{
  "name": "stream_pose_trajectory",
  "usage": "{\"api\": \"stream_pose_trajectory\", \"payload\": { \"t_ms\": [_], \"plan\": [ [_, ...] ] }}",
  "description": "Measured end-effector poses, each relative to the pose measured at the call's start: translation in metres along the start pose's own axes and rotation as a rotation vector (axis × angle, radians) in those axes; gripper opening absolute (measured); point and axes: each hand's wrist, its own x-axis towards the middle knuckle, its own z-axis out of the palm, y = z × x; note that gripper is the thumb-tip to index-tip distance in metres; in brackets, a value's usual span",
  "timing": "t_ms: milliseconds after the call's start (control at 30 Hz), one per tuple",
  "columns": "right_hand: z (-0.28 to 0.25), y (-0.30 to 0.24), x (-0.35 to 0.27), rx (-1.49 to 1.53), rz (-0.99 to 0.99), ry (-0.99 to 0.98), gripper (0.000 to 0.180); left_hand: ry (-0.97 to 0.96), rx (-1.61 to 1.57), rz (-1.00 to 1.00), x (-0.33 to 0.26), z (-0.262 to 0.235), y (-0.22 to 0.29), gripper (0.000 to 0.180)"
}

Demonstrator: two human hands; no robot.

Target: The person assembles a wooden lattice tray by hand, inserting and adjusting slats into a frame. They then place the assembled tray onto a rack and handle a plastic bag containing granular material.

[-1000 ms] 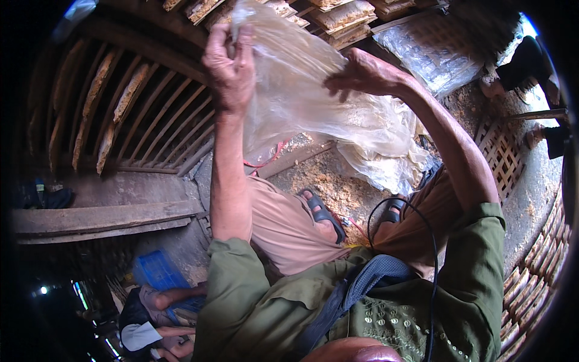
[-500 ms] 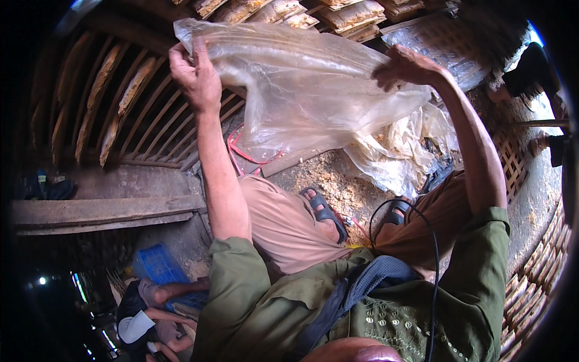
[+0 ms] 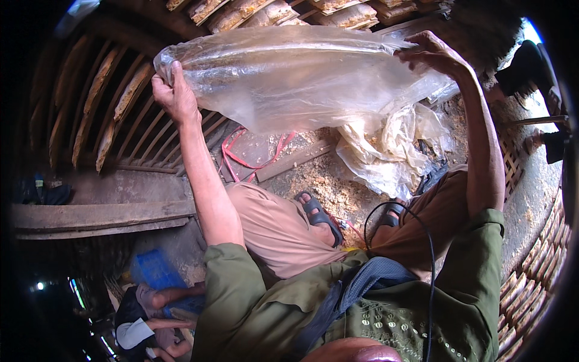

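Note:
A clear, wrinkled plastic sheet (image 3: 289, 81) is stretched sideways in front of me, above the floor. Its left corner is pinched in my left hand (image 3: 178, 101), the thumb pointing up along the film. At the sheet's upper right edge is my right hand (image 3: 435, 55), its bent fingers closed on the film; the fingertips are partly hidden. Below the sheet's right part, a crumpled heap of yellowish plastic film (image 3: 386, 151) lies on the floor near my right foot.
Slatted wooden racks (image 3: 136, 127) bearing long crusty pieces stand at left and far ahead. A red strap (image 3: 265, 160) and a board (image 3: 295, 160) lie on the crumb-strewn floor. Another person (image 3: 136, 326) is at lower left by a blue crate (image 3: 158, 268). A black cable (image 3: 431, 253) hangs before me.
Both hands have moved apart and the sheet is pulled wider and tauter. My right hand has gone from open over the film to closed on its edge. More red strap shows.

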Motion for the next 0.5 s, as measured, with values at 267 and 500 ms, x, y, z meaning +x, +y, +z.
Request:
{"api": "stream_pose_trajectory", "payload": {
  "t_ms": [267,500],
  "plan": [
    [-0.028,-0.010,-0.021,0.238,0.040,-0.061,0.086,0.072,0.126,-0.021,0.001,0.002,0.003,0.032],
    [-0.025,0.011,-0.012,0.229,-0.194,0.099,0.056,0.185,0.402,0.083,0.016,-0.022,-0.013,0.041]
  ]
}}
